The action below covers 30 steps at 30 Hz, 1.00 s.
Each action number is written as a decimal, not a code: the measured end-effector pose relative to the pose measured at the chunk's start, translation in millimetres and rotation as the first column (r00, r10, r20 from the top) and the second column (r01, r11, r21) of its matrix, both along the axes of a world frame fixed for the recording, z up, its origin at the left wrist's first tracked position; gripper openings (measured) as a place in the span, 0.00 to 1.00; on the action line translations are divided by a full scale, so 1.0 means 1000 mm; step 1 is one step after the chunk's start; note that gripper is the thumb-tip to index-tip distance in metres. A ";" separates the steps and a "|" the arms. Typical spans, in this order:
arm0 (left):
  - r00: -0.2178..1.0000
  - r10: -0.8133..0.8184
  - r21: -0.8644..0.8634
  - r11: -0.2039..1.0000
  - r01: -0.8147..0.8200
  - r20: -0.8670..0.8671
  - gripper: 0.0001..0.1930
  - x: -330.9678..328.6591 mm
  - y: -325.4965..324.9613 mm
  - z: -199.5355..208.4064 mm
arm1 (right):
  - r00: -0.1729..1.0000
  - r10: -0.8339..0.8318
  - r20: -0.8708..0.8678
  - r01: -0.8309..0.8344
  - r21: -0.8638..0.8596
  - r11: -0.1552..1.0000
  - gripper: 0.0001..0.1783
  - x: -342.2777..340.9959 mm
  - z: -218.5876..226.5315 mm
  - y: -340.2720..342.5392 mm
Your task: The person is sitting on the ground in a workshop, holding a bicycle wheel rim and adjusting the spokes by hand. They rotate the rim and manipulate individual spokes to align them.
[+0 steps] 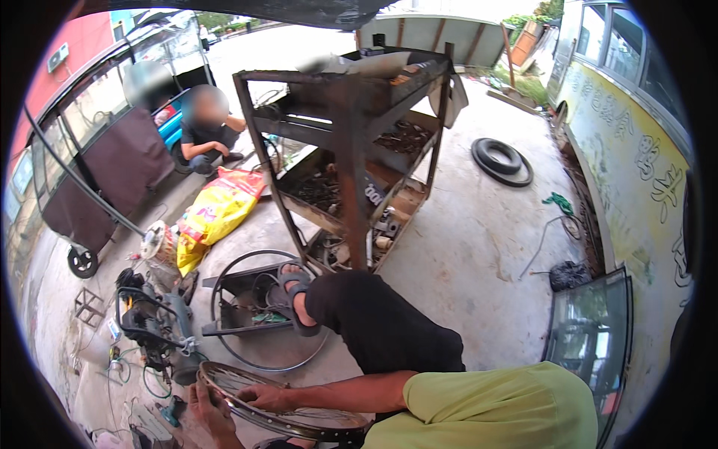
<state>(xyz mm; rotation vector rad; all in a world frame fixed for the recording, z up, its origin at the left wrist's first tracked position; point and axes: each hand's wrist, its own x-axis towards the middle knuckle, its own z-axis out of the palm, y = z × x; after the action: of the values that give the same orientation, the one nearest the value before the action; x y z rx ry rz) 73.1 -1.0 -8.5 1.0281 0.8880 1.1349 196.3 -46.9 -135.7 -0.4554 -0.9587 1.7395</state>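
A spoked wheel rim (329, 432) without a tyre lies tilted near my lap at the lower edge. My left hand (209, 410) grips its left side, fingers closed round the rim. Inside the hoop, among the thin spokes, is my right hand (263, 397); its fingers are curled together, and whatever they pinch is too small to make out. Just past the wheel, a dark open tray (250, 305) holding wires and small parts sits within a large thin hoop (258, 367) on the ground. My sandalled foot (299, 299) rests beside that tray.
A rusty metal shelf rack (355, 172) full of parts stands ahead. An air compressor (176, 322), a green power drill (172, 410) and a yellow sack (221, 209) are on the left. Tyres (502, 161) and a framed glass pane (591, 337) lie right. Another person (206, 135) crouches behind the sack.
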 end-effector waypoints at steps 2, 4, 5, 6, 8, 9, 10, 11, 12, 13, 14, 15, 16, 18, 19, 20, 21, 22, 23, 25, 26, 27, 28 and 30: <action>1.000 -0.003 -0.004 1.000 0.003 0.005 0.12 0.006 -0.001 0.001 | 0.999 -0.042 0.012 0.042 0.003 0.999 0.18 -0.001 -0.006 -0.001; 1.000 0.012 0.007 1.000 -0.012 0.005 0.12 0.003 0.000 0.003 | 0.998 -0.041 0.050 0.041 -0.001 0.999 0.17 -0.005 -0.011 0.002; 1.000 0.022 -0.016 1.000 -0.022 0.003 0.12 -0.001 -0.002 0.002 | 0.996 -0.024 0.080 0.025 -0.010 1.000 0.17 -0.008 -0.011 0.001; 0.999 0.032 -0.040 0.999 -0.032 0.001 0.12 -0.005 -0.003 0.002 | 0.994 -0.006 0.111 0.009 -0.019 1.000 0.16 -0.010 -0.010 0.002; 0.997 0.077 -0.090 0.993 -0.080 -0.029 0.12 -0.011 -0.006 0.007 | 0.987 0.059 0.148 -0.051 -0.054 0.997 0.16 -0.008 -0.002 -0.001; 0.996 0.090 -0.093 0.991 -0.092 -0.024 0.13 -0.010 -0.008 0.008 | 0.979 0.066 0.190 -0.058 -0.052 0.997 0.16 -0.007 -0.001 -0.001; 0.995 0.101 -0.095 0.990 -0.102 -0.019 0.13 -0.008 -0.008 0.007 | 0.970 0.071 0.233 -0.062 -0.046 0.997 0.16 -0.003 0.004 -0.002; 0.996 0.088 -0.110 0.990 -0.088 -0.008 0.13 -0.011 -0.008 0.004 | 0.969 0.107 0.222 -0.091 -0.079 0.993 0.16 0.002 0.015 -0.005; 0.998 0.069 -0.125 0.990 -0.069 0.002 0.12 -0.015 -0.007 0.005 | 0.968 0.137 0.209 -0.116 -0.111 0.987 0.17 0.006 0.029 -0.008; 0.999 0.051 -0.130 0.990 -0.049 0.011 0.12 -0.010 -0.008 0.015 | 0.966 0.152 0.211 -0.125 -0.136 0.983 0.17 0.010 0.038 -0.008; 0.999 0.051 -0.115 0.992 -0.051 -0.003 0.12 -0.015 -0.009 0.014 | 0.961 0.170 0.216 -0.145 -0.126 0.981 0.17 0.007 0.038 -0.009; 0.998 0.057 -0.105 0.993 -0.058 -0.011 0.12 -0.020 -0.012 0.013 | 0.957 0.186 0.222 -0.163 -0.115 0.980 0.18 0.002 0.035 -0.009; 0.998 0.056 -0.091 0.994 -0.057 -0.012 0.12 -0.021 -0.014 0.014 | 0.953 0.194 0.234 -0.174 -0.101 0.979 0.18 0.001 0.032 -0.008; 0.999 0.052 -0.078 0.996 -0.052 -0.013 0.12 -0.024 -0.014 0.016 | 0.959 0.183 0.217 -0.172 -0.066 0.983 0.18 -0.004 0.026 -0.003; 0.999 0.050 -0.081 0.995 -0.051 -0.010 0.12 -0.026 -0.015 0.015 | 0.955 0.191 0.226 -0.180 -0.068 0.981 0.18 -0.005 0.023 -0.003; 0.999 0.048 -0.079 0.996 -0.049 -0.007 0.12 -0.027 -0.014 0.014 | 0.952 0.198 0.234 -0.187 -0.070 0.980 0.18 -0.006 0.021 -0.002; 0.999 0.046 -0.078 0.996 -0.046 -0.005 0.12 -0.028 -0.014 0.014 | 0.960 0.186 0.209 -0.177 -0.061 0.982 0.18 -0.006 0.019 -0.001; 0.999 0.045 -0.080 0.996 -0.045 -0.006 0.12 -0.030 -0.014 0.012 | 0.967 0.177 0.181 -0.169 -0.056 0.984 0.18 -0.007 0.018 -0.002; 0.999 0.042 -0.077 0.996 -0.042 0.000 0.12 -0.030 -0.014 0.011 | 0.974 0.167 0.153 -0.161 -0.050 0.986 0.18 -0.008 0.017 -0.003; 0.999 0.037 -0.068 0.997 -0.037 0.010 0.12 -0.029 -0.014 0.010 | 0.985 0.121 0.119 -0.113 -0.072 0.991 0.18 -0.012 0.018 -0.006; 0.999 0.044 -0.075 0.996 -0.044 0.000 0.12 -0.028 -0.015 0.012 | 0.990 0.098 0.102 -0.090 -0.083 0.992 0.18 -0.012 0.020 -0.008; 0.999 0.051 -0.083 0.995 -0.051 -0.010 0.12 -0.027 -0.016 0.013 | 0.986 0.133 0.104 -0.124 -0.084 0.989 0.19 -0.010 0.021 -0.007; 0.998 0.058 -0.088 0.994 -0.060 -0.022 0.12 -0.029 -0.016 0.015 | 0.984 0.136 0.118 -0.127 -0.080 0.989 0.19 -0.010 0.023 -0.007; 0.998 0.058 -0.087 0.994 -0.060 -0.020 0.12 -0.033 -0.016 0.012 | 0.979 0.142 0.145 -0.133 -0.070 0.989 0.20 -0.010 0.026 -0.007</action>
<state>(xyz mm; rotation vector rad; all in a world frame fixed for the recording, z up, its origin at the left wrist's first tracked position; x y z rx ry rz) 40.2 -16.6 3.1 0.9468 0.9791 1.1279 186.3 -54.1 -109.2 -0.5769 -1.0675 1.8835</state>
